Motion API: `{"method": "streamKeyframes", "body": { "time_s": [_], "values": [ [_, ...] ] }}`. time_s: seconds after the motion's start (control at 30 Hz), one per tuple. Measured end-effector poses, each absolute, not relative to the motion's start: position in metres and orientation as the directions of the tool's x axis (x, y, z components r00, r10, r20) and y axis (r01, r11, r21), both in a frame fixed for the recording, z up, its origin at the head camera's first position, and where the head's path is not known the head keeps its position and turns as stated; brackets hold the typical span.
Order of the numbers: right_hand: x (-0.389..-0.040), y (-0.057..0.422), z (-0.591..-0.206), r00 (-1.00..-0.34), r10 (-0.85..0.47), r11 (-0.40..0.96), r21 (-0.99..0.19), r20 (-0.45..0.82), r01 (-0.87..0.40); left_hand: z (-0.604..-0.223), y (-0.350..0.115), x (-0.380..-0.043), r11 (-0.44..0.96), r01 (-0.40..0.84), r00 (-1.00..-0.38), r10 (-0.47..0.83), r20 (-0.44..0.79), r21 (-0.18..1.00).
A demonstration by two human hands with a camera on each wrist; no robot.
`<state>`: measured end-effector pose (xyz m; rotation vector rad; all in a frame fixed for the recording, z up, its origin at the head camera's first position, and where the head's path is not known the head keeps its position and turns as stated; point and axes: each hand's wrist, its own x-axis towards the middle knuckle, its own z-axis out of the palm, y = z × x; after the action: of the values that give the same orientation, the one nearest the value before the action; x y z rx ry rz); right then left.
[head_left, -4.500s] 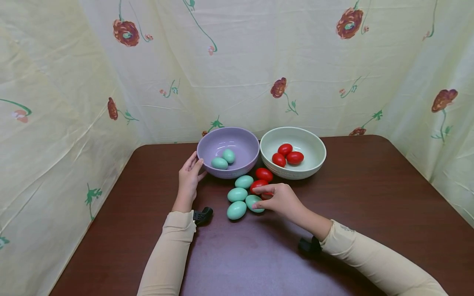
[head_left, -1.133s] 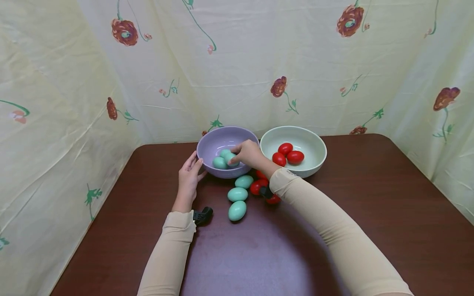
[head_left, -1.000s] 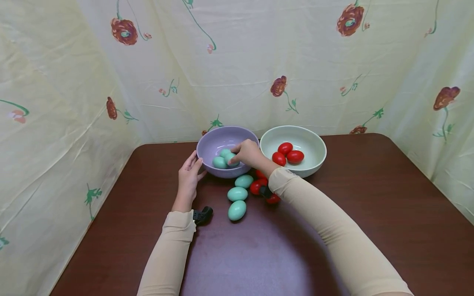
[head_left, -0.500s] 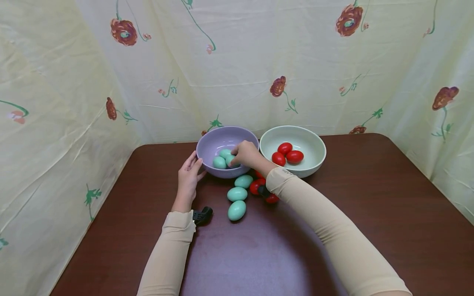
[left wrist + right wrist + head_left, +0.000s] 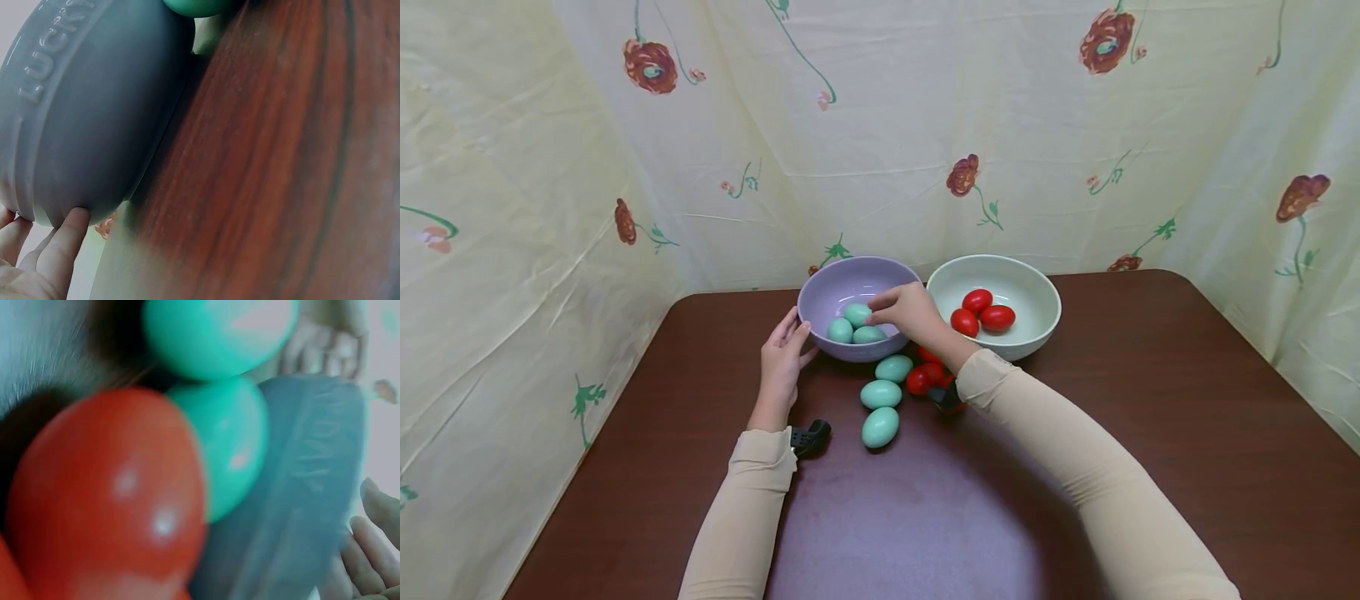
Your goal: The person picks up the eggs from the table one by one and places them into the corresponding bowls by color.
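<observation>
Both hands busy at the glossy purple round bowl (image 5: 887,282)

Right hand (image 5: 912,315) is hovering inside the rim, fingers released, right by three mint-green eggs (image 5: 840,331) — left hand (image 5: 780,362) is resting its fingers against the outer wall. Three more mint-green eggs (image 5: 881,394) are lying on the dark-brown worktop (image 5: 715,367) beside some glossy red eggs (image 5: 921,381) — three other reds (image 5: 997,317) are sitting in the pale-green round bowl (image 5: 1036,304).

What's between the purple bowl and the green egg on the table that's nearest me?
In the head view, two more green eggs lie between the purple bowl and the nearest egg.
</observation>
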<state>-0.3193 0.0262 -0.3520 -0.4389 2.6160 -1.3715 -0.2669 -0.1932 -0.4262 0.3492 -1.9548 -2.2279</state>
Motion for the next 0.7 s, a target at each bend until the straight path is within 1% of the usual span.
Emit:
{"method": "streamKeyframes", "body": {
  "time_s": [0.1,0.27,0.5,0.7],
  "values": [
    [-0.305,0.039,-0.340,-0.957,-0.289,0.468,-0.873,-0.006,-0.136,-0.427,-0.193,-0.267,-0.136,-0.037,-0.962,-0.264,-0.072,0.990],
    [-0.277,0.064,-0.324,-0.966,-0.260,0.398,-0.910,0.005,-0.112,-0.425,-0.195,-0.267,-0.136,-0.033,-0.963,-0.262,-0.068,0.990],
    [-0.252,0.093,-0.329,-0.971,-0.238,0.374,-0.922,0.006,-0.098,-0.424,-0.195,-0.265,-0.130,-0.036,-0.960,-0.270,-0.070,0.991],
    [-0.239,0.111,-0.339,-0.971,-0.236,0.325,-0.945,-0.043,-0.037,-0.424,-0.193,-0.265,-0.136,-0.034,-0.961,-0.267,-0.070,0.990]
  ]
}}
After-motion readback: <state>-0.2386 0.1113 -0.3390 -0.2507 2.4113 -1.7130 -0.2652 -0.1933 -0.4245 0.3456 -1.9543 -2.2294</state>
